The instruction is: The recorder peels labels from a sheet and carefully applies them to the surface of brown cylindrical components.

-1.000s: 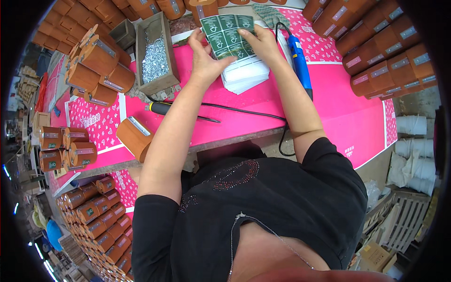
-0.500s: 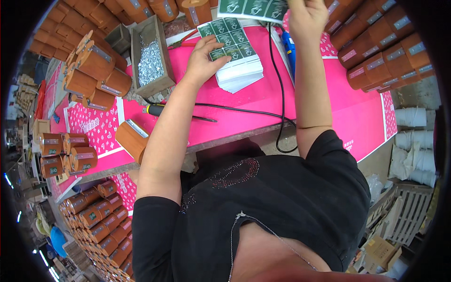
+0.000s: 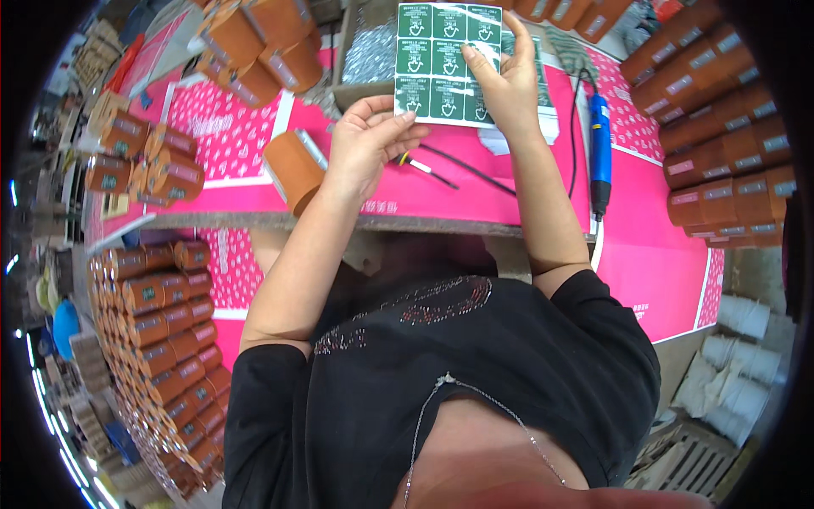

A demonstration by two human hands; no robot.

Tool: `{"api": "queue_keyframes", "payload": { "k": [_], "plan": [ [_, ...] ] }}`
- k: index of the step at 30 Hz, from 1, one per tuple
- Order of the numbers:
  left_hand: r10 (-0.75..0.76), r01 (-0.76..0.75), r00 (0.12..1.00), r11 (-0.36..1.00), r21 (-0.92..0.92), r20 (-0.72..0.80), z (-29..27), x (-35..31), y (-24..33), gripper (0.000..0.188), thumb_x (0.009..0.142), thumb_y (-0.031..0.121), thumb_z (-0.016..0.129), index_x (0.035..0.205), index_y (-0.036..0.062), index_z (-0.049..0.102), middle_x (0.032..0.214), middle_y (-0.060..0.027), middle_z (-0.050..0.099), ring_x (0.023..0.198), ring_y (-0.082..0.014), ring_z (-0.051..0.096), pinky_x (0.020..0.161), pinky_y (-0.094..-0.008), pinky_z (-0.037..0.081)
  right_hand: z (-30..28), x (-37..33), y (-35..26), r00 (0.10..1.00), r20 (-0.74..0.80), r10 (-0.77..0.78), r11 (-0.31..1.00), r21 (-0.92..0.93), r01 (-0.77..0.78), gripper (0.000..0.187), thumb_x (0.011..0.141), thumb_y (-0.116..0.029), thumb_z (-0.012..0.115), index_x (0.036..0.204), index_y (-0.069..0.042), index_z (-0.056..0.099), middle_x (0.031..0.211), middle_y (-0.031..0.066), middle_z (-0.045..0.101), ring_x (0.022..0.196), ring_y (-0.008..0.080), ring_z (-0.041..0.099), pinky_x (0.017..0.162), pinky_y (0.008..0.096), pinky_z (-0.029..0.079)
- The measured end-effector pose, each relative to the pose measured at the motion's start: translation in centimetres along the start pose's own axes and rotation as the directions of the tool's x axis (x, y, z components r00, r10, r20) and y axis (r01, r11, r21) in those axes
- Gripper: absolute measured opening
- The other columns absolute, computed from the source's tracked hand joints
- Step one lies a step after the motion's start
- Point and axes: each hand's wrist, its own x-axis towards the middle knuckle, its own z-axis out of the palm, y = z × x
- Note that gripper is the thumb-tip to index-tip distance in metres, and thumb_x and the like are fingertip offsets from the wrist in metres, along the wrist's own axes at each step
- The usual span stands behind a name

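A sheet of green square stickers with white print (image 3: 431, 64) is raised over the table between my hands. My left hand (image 3: 363, 146) pinches its lower left corner between thumb and fingers. At the sheet's right side my right hand (image 3: 513, 89) grips it, thumb on the front and fingers behind. Partly hidden behind the right hand lies the stack of sticker sheets (image 3: 543, 125) on the pink table cover. Beside my left wrist stands a brown wooden cylinder (image 3: 290, 174) with a metal strip. A screwdriver (image 3: 410, 159) with a yellow and black handle lies under the left fingers.
A blue electric screwdriver (image 3: 600, 144) with a black cord lies at the right. Behind the sheet is a wooden box (image 3: 346, 92) of small metal parts. Brown cylinders are piled at the table's left (image 3: 246, 42) and right (image 3: 712, 127), with more stacked below left (image 3: 161, 322).
My left hand has left the stack and now holds the sheet's lower left corner. My right hand has brought the sheet nearer to me. The view has shifted.
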Motion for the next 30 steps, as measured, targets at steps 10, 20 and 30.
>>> {"api": "queue_keyframes", "payload": {
  "k": [10,20,30],
  "plan": [
    [0.148,-0.155,0.97,0.988,-0.023,-0.193,-3.4,-3.7,-1.4,0.017,0.079,0.0,0.055,0.095,-0.0059,0.054,0.086,-0.0119,0.061,0.073,-0.0143,0.061,0.066,-0.0235,0.05,4.2,-1.8,5.1,0.972,0.191,0.139,0.986,0.06,-0.153,0.052,0.08,-0.002,0.057,0.124,-0.005,0.031,0.093,0.0124,0.058,0.08,0.0144,0.059,0.066,0.0254,0.05],
    [0.145,-0.144,0.986,0.989,0.011,-0.087,-4.5,-4.2,-4.4,0.02,0.081,0.002,0.053,0.1,-0.006,0.055,0.089,-0.0129,0.062,0.079,-0.0166,0.061,0.072,-0.027,0.05,2.6,-4.4,5.6,0.771,0.173,0.612,0.789,-0.071,-0.61,0.018,0.084,-0.01,0.052,0.1,-0.003,0.057,0.084,0.0047,0.06,0.068,0.008,0.057,0.058,0.0195,0.048],
    [0.186,-0.183,0.963,0.983,0.032,-0.195,-3.7,-3.3,-5.3,0.021,0.08,-0.003,0.051,0.1,-0.007,0.047,0.087,-0.0164,0.061,0.078,-0.02,0.062,0.069,-0.0271,0.05,1.5,-4.8,5.9,0.816,0.077,0.573,0.819,-0.027,-0.573,0.019,0.087,-0.007,0.043,0.103,-0.004,0.052,0.081,0.0092,0.059,0.069,0.012,0.056,0.058,0.0251,0.047]
  ]
}}
